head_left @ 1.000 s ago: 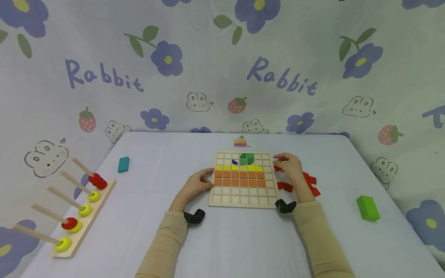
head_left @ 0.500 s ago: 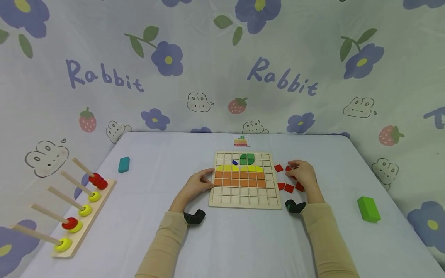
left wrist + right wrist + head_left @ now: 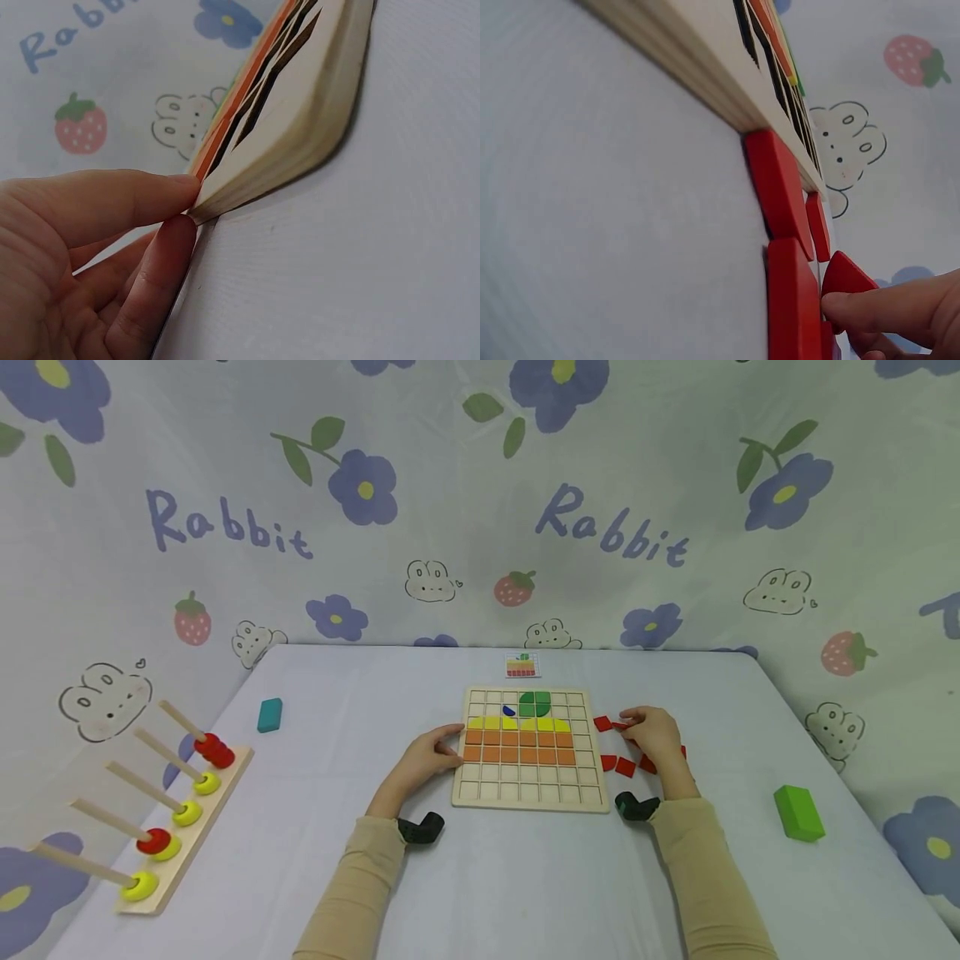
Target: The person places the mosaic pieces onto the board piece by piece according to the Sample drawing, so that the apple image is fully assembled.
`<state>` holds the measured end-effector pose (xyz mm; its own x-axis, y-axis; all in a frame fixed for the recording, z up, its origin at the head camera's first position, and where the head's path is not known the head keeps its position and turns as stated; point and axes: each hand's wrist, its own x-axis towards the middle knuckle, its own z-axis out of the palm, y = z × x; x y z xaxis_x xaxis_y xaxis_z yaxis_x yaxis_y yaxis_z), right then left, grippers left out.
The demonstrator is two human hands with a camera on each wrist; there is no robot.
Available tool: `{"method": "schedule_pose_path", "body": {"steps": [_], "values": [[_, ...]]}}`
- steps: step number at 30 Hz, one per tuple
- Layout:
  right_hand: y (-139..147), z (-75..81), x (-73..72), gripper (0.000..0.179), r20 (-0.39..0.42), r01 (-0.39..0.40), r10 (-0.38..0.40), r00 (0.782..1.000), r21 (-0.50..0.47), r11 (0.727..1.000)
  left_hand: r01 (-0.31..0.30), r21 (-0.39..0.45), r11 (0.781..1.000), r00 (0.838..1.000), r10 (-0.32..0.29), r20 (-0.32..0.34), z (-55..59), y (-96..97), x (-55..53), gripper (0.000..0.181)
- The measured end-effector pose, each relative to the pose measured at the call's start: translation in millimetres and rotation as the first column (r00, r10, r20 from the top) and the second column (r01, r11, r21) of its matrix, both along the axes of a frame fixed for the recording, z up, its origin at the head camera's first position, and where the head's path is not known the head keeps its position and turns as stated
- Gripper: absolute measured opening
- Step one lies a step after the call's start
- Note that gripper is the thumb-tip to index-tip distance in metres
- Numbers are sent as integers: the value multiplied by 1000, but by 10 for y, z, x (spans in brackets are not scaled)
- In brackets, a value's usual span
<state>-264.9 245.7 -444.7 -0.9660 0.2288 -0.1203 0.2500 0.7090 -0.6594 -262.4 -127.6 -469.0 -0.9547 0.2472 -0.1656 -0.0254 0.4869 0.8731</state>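
Observation:
A wooden grid board (image 3: 517, 794) lies mid-table, with rows of orange tiles (image 3: 519, 754), a yellow row (image 3: 555, 724), green tiles (image 3: 535, 703) and a small blue tile (image 3: 508, 711) on it. My left hand (image 3: 422, 758) holds the board's left edge; in the left wrist view the thumb (image 3: 142, 195) and a finger meet at that edge. To the board's right, my right hand (image 3: 654, 735) pinches a red tile (image 3: 846, 281) between thumb and fingertips. Other red tiles (image 3: 776, 187) lie between that hand and the board, some partly hidden under it.
A picture card (image 3: 522, 665) lies behind the board. At the left stands a peg rack (image 3: 161, 893) with red and yellow rings. A teal block (image 3: 270, 715) sits back left, and a green block (image 3: 798, 812) at the right.
My right hand has moved right, off the board's right edge, to the red tiles, and now lifts one up on edge. The left hand stays at the board's left edge.

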Motion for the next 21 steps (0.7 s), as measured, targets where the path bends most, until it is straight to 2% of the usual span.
{"method": "schedule_pose_path", "body": {"steps": [6, 11, 14, 18, 21], "values": [[-10, 9, 17, 34, -18, -15, 15, 1000, 8, 1000, 0, -6, 1000, 1000, 0, 1, 7, 0, 3, 60], [-45, 8, -6, 38, -39, -74, 77, 996, 92, 993, -1, 0, 1000, 1000, 1, 1, -5, -3, -4, 60], [-70, 0, -45, 40, -22, -111, 115, 993, 131, 985, 1, 2, 1000, 1000, -1, 3, -8, -1, -5, 60], [-109, -5, -94, 43, 44, -172, 168, 985, 120, 978, -3, 6, 1000, 1000, 3, 12, -9, -1, -6, 60], [-129, -2, -103, 39, 56, -193, 188, 981, 123, 973, -6, 6, 1000, 1000, 6, 13, -12, -5, -8, 60]]}}
